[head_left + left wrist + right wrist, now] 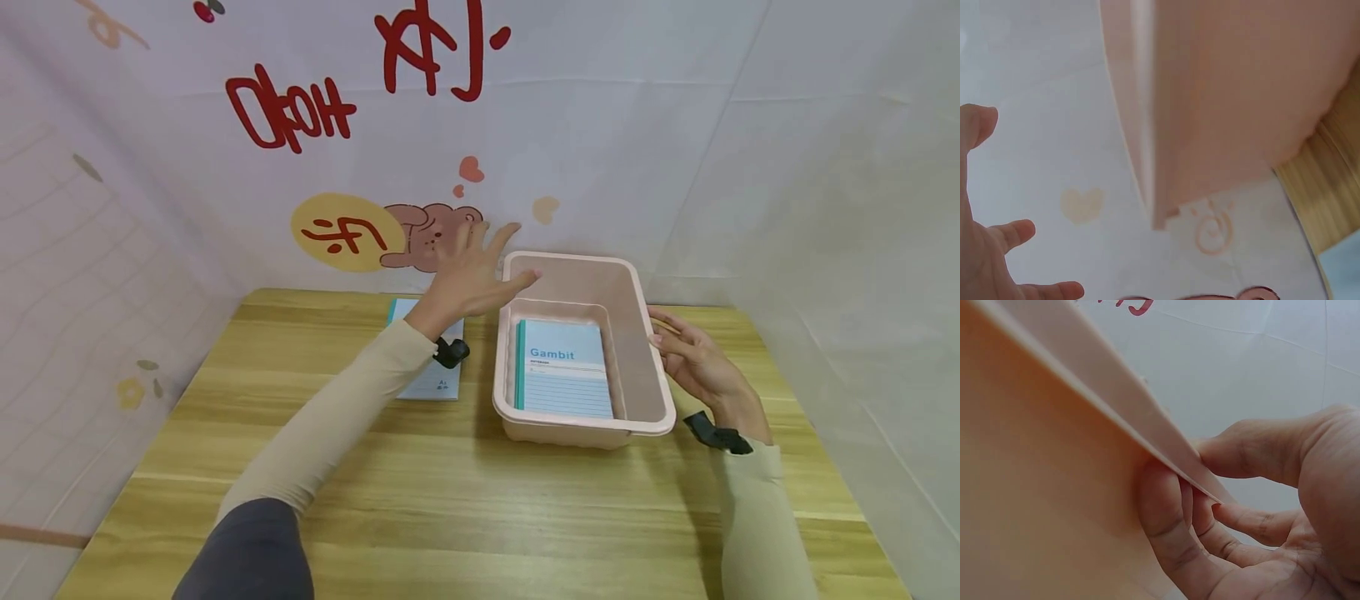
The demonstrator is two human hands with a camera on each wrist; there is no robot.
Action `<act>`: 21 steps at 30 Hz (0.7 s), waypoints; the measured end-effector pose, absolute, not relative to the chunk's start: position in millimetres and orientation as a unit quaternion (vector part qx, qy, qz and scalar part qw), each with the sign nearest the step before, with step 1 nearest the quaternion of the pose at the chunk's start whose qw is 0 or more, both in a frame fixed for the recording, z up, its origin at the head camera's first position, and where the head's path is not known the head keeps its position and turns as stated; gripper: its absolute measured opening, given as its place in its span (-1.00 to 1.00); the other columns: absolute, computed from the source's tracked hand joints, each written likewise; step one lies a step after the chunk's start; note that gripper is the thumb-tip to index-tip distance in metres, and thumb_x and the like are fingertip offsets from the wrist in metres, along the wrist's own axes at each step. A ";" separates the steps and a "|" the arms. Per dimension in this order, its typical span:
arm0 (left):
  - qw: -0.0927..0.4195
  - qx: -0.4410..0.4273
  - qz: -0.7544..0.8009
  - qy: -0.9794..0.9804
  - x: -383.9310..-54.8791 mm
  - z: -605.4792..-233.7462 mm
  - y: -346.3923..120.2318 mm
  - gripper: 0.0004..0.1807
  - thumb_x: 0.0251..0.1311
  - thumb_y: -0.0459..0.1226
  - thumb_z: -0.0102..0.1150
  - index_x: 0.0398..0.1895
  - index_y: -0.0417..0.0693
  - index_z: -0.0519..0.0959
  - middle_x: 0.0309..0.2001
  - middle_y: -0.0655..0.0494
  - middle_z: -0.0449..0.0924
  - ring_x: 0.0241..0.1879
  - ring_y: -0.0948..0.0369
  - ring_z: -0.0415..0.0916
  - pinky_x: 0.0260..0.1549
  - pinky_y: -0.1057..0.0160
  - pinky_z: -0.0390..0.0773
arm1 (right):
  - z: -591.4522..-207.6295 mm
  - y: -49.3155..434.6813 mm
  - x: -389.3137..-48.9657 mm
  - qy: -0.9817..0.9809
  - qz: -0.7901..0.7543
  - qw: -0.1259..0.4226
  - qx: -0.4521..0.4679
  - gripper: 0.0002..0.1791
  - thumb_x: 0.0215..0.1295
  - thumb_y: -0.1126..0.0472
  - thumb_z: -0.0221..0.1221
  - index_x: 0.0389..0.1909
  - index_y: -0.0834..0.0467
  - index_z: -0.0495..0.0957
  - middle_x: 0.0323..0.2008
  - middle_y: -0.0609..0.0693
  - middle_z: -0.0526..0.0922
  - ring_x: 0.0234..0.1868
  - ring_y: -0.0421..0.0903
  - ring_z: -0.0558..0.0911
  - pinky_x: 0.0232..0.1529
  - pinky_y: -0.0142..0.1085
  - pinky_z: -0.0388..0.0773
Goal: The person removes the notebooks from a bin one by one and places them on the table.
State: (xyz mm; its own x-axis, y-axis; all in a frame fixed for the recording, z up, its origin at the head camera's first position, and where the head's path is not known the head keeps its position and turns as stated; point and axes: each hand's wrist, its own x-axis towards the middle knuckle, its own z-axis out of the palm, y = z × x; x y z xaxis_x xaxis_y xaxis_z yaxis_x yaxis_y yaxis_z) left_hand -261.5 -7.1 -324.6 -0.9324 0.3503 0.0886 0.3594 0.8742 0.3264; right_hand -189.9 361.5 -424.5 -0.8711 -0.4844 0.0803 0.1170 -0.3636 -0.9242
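A pale pink plastic basin (577,429) stands on the table, with light-blue notebooks (566,379) lying inside it; the top one reads "Gambit". My right hand (693,358) grips the basin's right rim. In the right wrist view, the thumb (1247,450) is over the rim and the curled fingers (1166,519) are under it. My left hand (472,271) is spread out over the basin's far left corner and holds nothing. Below its wrist another light-blue notebook (442,387) lies on the table, partly hidden by the forearm.
The wood-grain table (480,517) ends at the back against a white printed cloth (600,125) with red lettering and a cartoon bear. More cloth hangs along the left and right sides. Dark wrist straps (720,435) sit on both sleeves.
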 end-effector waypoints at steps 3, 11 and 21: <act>0.016 -0.183 -0.161 -0.970 -258.6 -318.1 2.7 -0.04 0.23 0.53 -0.23 0.65 0.49 -0.09 0.63 0.00 -0.06 0.64 -0.09 -0.24 0.38 -0.57 -0.11 | -423.4 360.9 -188.5 0.533 -0.808 0.185 -0.173 -0.45 0.58 0.52 -0.27 0.53 0.34 -0.03 0.25 0.09 0.57 0.13 -0.11 0.68 0.05 -0.33 0.66; 0.029 -0.177 -0.151 -0.972 -251.2 -309.4 30.7 -0.03 0.22 0.53 -0.18 0.64 0.48 -0.09 0.61 -0.03 -0.03 0.62 -0.10 -0.24 0.39 -0.52 -0.05 | -424.4 362.1 -186.7 0.529 -0.808 0.188 -0.180 -0.43 0.58 0.50 -0.25 0.54 0.36 -0.06 0.28 0.10 0.57 0.15 -0.11 0.67 0.06 -0.33 0.66; 0.002 -0.160 -0.132 -0.978 -246.3 -315.1 69.4 0.03 0.21 0.55 -0.21 0.66 0.42 -0.15 0.65 -0.18 -0.16 0.64 -0.24 -0.29 0.33 -0.62 -0.14 | -424.0 363.4 -188.7 0.524 -0.811 0.193 -0.175 -0.44 0.58 0.51 -0.27 0.54 0.30 -0.01 0.28 0.08 0.57 0.17 -0.11 0.67 0.07 -0.32 0.66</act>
